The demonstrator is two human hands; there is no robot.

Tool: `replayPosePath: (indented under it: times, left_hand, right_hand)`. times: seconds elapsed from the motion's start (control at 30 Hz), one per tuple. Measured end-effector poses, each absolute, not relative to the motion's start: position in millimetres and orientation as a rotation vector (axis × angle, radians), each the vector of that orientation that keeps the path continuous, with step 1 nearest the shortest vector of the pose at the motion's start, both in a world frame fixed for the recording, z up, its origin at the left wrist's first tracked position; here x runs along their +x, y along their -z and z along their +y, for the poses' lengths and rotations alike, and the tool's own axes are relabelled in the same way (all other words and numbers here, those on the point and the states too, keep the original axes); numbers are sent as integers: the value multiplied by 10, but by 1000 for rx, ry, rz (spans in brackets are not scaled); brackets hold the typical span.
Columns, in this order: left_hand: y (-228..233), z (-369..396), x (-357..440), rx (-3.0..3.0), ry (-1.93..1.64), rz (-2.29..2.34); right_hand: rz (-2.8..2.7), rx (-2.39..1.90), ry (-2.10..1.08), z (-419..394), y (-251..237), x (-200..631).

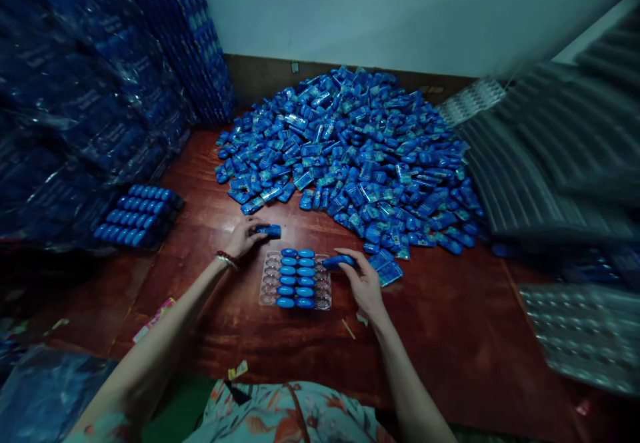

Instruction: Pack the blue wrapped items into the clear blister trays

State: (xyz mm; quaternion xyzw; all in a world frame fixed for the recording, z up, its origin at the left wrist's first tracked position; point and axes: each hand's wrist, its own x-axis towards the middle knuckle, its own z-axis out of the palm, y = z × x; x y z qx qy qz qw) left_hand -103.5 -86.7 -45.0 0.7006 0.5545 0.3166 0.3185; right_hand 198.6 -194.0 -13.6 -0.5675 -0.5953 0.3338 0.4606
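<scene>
Your left hand (243, 236) grips a blue case (269, 230) just beyond the clear tray (267, 282). Your right hand (363, 282) pinches another blue piece (338, 262) at the tray's far right corner. Two columns of blue pieces fill the tray's middle. Behind the tray, a heap of blue cases (360, 150) covers the desk (440, 323); left of the tray sits a filled tray (137, 215).
</scene>
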Motion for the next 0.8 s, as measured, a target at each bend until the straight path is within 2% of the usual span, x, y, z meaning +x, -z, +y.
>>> replayPosePath:
  times: [0.13, 0.33, 0.53, 0.8]
  left_hand:
    - [442, -1183, -1258, 1546, -986, 1545]
    - [228, -1634, -1219, 1396, -1195, 1628]
    - [97, -1669, -986, 1858, -1104, 1482]
    - [198, -1592, -1002, 2352, -845, 1249]
  right_hand:
    - [-1567, -1308, -668, -1834, 226, 1828]
    - [-1974, -1319, -694, -1820, 165, 1920]
    - [-2288, -1337, -675, -1709, -35, 1881]
    - [-2330, -1372, -656, -1711, -61, 1898]
